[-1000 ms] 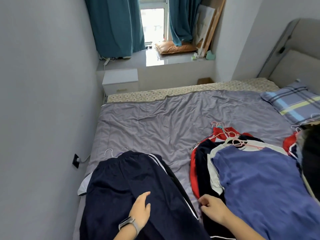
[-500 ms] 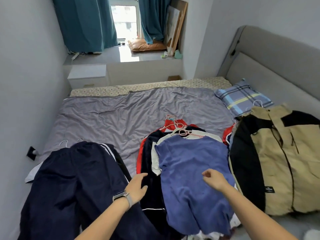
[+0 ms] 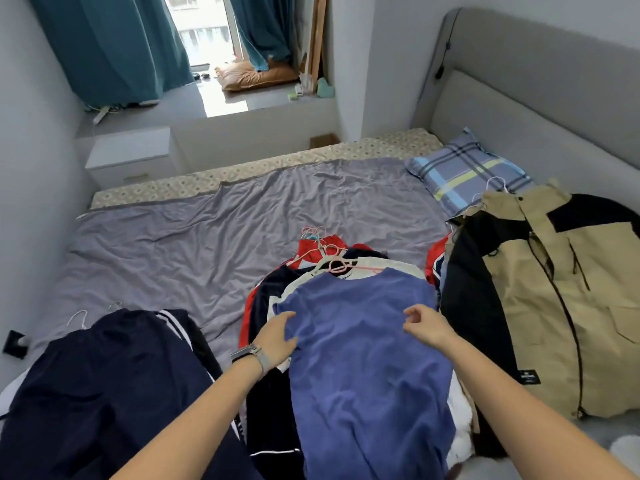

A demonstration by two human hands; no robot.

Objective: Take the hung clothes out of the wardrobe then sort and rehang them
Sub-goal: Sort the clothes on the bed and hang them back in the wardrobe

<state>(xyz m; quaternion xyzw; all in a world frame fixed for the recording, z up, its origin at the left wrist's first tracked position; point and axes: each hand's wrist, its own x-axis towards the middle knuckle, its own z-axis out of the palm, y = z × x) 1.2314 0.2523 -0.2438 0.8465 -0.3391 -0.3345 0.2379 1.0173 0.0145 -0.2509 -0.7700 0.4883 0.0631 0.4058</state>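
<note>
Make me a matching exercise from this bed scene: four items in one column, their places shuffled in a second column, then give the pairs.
Items:
1. blue T-shirt
2. navy trousers
3. tan and black jacket
4. plaid pillow

Places:
A. by the headboard, at the far right of the bed
B. top of the middle pile, under both hands
C. near left of the bed
D. near right of the bed

Pairs: 1-B, 2-C, 3-D, 4-A
</note>
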